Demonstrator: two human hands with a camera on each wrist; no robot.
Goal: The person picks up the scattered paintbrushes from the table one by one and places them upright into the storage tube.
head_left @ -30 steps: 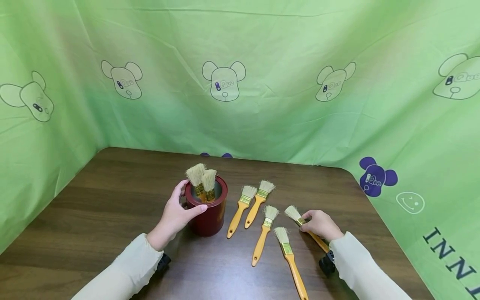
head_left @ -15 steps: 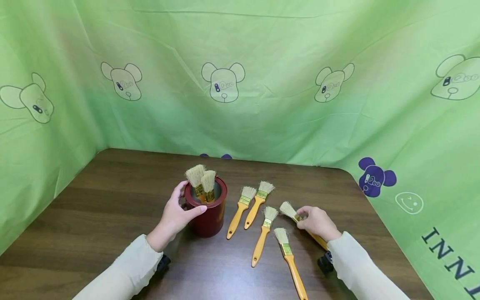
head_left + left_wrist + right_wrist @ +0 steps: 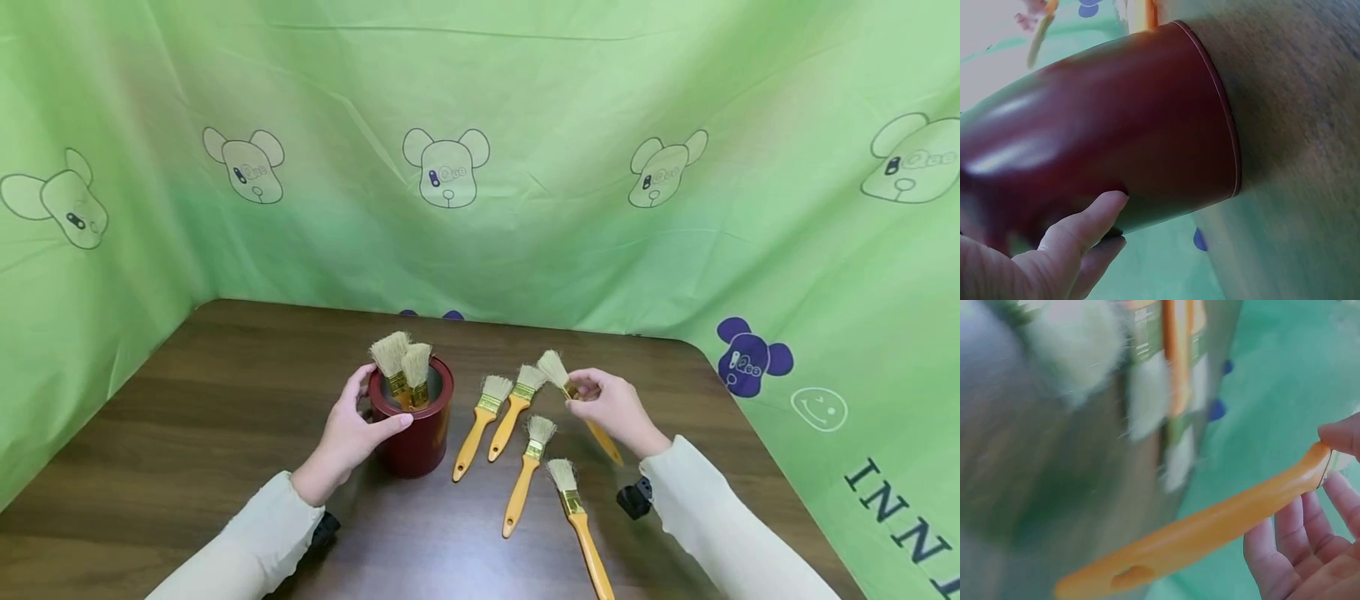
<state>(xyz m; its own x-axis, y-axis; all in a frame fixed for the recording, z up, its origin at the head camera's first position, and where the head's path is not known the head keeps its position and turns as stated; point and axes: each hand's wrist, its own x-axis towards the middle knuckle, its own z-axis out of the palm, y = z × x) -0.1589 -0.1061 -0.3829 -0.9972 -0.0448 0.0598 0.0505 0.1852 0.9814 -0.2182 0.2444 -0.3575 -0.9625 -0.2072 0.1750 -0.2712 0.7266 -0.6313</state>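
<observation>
The nearest paintbrush [image 3: 578,521] lies at four o'clock from the red pot [image 3: 414,443], which the left hand [image 3: 351,433] grips at its nine o'clock side, while toward three o'clock the right hand [image 3: 611,407] pinches another paintbrush [image 3: 1197,532], bristles toward eleven o'clock, with green cloth [image 3: 517,258] hanging beyond.

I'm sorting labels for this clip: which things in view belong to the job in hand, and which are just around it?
Part of the job:
red container, held by the left hand
two brushes, bristles up inside it
gripped brush, in the right hand
four loose brushes on the table, probably

Just around:
the table, as support
green printed backdrop
black wrist devices
</observation>
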